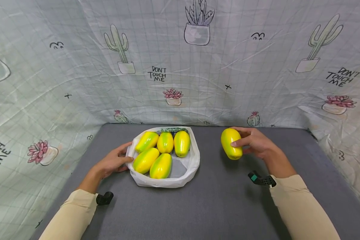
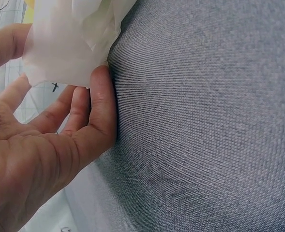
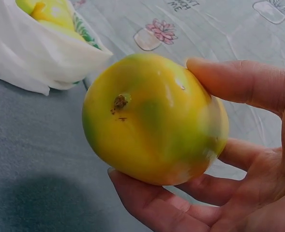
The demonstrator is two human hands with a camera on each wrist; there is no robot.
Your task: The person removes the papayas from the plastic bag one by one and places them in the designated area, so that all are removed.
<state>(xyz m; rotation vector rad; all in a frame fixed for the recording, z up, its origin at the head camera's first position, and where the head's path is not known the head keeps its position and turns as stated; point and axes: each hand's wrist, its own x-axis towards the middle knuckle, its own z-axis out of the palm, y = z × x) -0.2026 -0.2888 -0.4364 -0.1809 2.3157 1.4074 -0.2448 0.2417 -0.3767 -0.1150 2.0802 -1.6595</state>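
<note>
My right hand (image 1: 256, 143) grips a yellow-green papaya (image 1: 231, 144) above the table, right of the bag. The right wrist view shows the papaya's brown stem end (image 3: 121, 101), with the thumb on one side and fingers curled round the other. A white plastic bag (image 1: 167, 182) sits with its mouth spread wide, and several papayas (image 1: 146, 160) lie inside. At the bag's left side, my left hand (image 1: 115, 161) holds its edge, thumb at the rim. Its fingers press against the white plastic (image 2: 67, 48) low down by the table in the left wrist view.
A grey cloth-covered table (image 1: 204, 206) lies under everything. Behind and along both sides hangs a pale curtain (image 1: 222, 66) printed with cacti and lettering. Inside the bag, a bare patch (image 1: 178, 166) shows at the front right. Black bands (image 1: 104, 198) circle both wrists.
</note>
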